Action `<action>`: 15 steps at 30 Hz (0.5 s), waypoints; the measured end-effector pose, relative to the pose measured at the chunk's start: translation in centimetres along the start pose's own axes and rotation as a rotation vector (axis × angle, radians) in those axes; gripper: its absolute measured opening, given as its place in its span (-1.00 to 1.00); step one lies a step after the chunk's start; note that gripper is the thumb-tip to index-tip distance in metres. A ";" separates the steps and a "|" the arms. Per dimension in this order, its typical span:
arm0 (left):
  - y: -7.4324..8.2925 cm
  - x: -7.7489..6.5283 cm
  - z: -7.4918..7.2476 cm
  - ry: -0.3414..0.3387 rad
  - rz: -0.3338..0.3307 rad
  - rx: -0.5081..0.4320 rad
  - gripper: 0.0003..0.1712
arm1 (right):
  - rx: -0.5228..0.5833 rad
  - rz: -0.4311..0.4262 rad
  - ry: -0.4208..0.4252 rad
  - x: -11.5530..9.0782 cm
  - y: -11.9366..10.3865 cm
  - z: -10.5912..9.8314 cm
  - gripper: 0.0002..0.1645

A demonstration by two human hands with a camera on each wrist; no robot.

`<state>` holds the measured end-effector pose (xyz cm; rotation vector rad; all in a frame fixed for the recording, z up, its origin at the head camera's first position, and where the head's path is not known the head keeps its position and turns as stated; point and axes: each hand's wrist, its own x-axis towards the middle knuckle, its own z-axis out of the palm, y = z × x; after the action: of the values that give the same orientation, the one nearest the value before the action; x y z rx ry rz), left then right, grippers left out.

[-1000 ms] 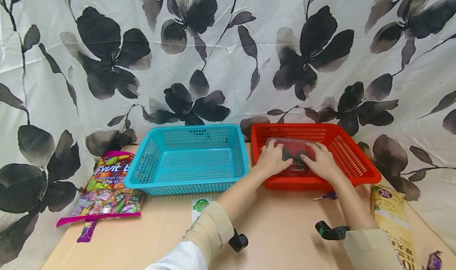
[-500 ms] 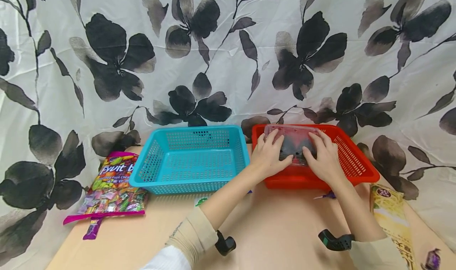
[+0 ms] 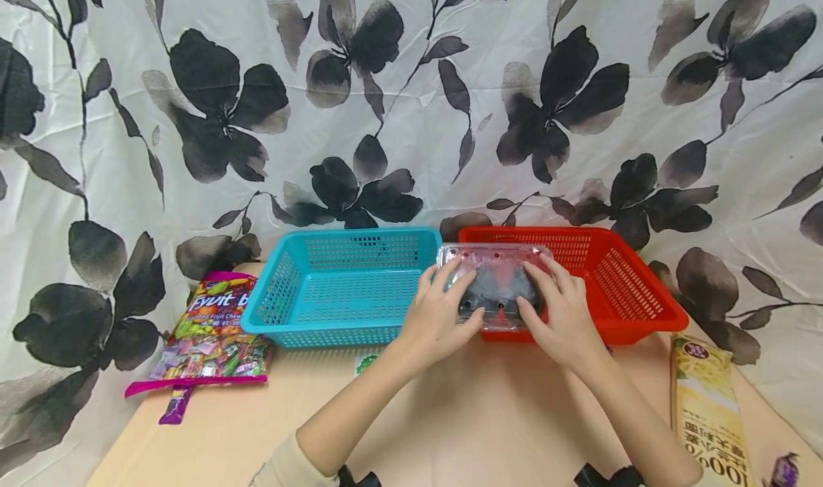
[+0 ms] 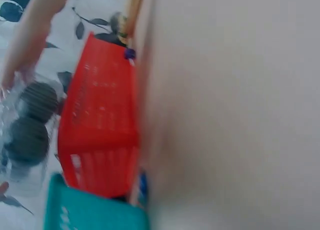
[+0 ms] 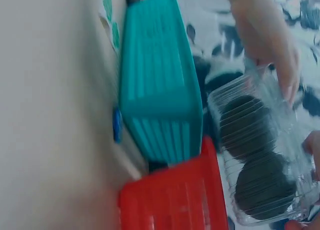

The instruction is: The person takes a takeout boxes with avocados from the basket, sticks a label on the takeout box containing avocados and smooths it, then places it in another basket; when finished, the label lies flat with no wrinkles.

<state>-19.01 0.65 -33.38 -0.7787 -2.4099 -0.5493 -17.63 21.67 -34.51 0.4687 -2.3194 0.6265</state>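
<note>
Readable print: the candy bag (image 3: 208, 330) at the bench's left says "...wit b..." with "Fruit Chew" under it, the rest cut off by folds. The yellow packet (image 3: 707, 408) on your right shows "100%" plus Chinese characters I can't make out. A small green-and-white label (image 3: 366, 363) lies just in front of the blue basket (image 3: 341, 287); its text is too small to read.

The bench (image 3: 489, 415) is a plain tan top, backed by a white cloth (image 3: 411, 101) printed with black flowers. The blue basket and red basket (image 3: 617, 287) sit side by side, touching.

Your left hand (image 3: 440, 319) and right hand (image 3: 559, 319) both grip the clear plastic box (image 3: 494, 290), fingers curled over its top, thumbs on the near edge. It has dark round items inside. The box is held up over the red basket's left front corner, beside the blue basket's right wall. Both forearms are stretched forward.
</note>
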 end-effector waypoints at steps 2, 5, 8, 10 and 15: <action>-0.7 -1.5 -0.5 0.012 0.018 0.013 -0.45 | 0.009 -0.016 -0.003 -0.4 -1.0 0.4 -0.32; -1.6 -3.8 -1.4 0.034 0.033 0.020 -0.45 | 0.027 -0.025 -0.023 -1.1 -2.4 0.9 -0.29; -2.1 -5.8 -2.5 0.060 0.052 0.008 -0.45 | 0.047 -0.039 -0.040 -1.8 -3.7 1.2 -0.27; -2.4 -7.0 -3.2 0.071 0.066 -0.003 -0.45 | 0.061 -0.055 -0.046 -2.3 -4.4 1.4 -0.27; -3.1 -9.5 -4.3 0.061 0.102 -0.016 -0.43 | 0.084 -0.076 -0.071 -3.7 -5.9 1.9 -0.27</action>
<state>-12.83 -7.77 -36.47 -0.8743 -2.2985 -0.5438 -13.15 16.34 -36.56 0.6250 -2.3363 0.6823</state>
